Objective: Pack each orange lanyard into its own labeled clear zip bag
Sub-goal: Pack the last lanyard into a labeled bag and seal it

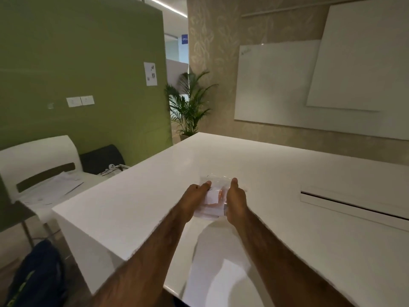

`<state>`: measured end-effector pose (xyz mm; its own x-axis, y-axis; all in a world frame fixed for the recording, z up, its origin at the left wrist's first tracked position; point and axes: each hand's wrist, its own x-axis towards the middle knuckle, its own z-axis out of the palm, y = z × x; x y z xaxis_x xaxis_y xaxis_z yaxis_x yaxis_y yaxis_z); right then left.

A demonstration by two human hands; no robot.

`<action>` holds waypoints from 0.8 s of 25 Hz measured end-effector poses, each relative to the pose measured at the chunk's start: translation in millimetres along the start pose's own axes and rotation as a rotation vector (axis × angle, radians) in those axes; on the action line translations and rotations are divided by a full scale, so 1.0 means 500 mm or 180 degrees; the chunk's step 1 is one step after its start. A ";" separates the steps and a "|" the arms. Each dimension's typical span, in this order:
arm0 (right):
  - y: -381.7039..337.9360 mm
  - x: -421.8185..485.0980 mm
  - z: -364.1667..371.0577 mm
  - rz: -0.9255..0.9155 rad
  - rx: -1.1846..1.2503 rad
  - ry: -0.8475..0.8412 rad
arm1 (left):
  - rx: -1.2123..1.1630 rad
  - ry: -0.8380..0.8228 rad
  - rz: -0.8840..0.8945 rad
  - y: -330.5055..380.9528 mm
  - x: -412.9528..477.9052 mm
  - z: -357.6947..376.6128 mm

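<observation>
On the table, a bag with a lanyard in it sits between the left hand and right hand. A chair stands left, a plant far behind.

One wide-angle camera on the person's head looks forward and down from the white table's near edge, close above it, with the left hand and right hand mid-frame, a green partition on the left and a whiteboard ahead.
</observation>
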<state>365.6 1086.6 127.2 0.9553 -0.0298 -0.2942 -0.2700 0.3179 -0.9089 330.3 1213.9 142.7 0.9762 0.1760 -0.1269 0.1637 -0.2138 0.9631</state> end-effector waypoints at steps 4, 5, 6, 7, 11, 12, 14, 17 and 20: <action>0.028 0.065 0.055 0.0021 0.0113 -0.0024 | -0.0276 -0.0238 -0.0057 -0.033 0.104 -0.053; 0.037 0.081 0.065 -0.0037 0.0067 0.0001 | -0.0327 -0.0329 -0.0051 -0.041 0.127 -0.063; 0.045 0.099 0.078 -0.0100 0.0017 0.0037 | -0.0359 -0.0387 -0.0054 -0.048 0.154 -0.072; 0.050 0.116 0.088 -0.0139 -0.0035 0.0093 | -0.0362 -0.0424 -0.0052 -0.054 0.179 -0.078; 0.074 0.165 0.120 -0.0215 -0.0247 0.0490 | -0.0325 -0.0604 -0.0077 -0.085 0.259 -0.096; 0.082 0.174 0.125 -0.0277 -0.0345 0.0578 | -0.0282 -0.0647 -0.0077 -0.096 0.278 -0.101; 0.093 0.184 0.131 -0.0360 -0.0509 0.0680 | -0.0215 -0.0737 -0.0083 -0.110 0.317 -0.107; 0.098 0.202 0.139 -0.0369 -0.0606 0.1021 | -0.0283 -0.1007 -0.0073 -0.121 0.362 -0.107; 0.098 0.220 0.134 -0.0297 -0.0844 0.1372 | -0.0422 -0.1124 -0.0147 -0.140 0.384 -0.102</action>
<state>465.6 1162.3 69.9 0.8554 -0.4523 -0.2526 -0.2607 0.0456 -0.9644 498.9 1311.5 63.2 0.9609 -0.1643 -0.2228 0.2115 -0.0832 0.9738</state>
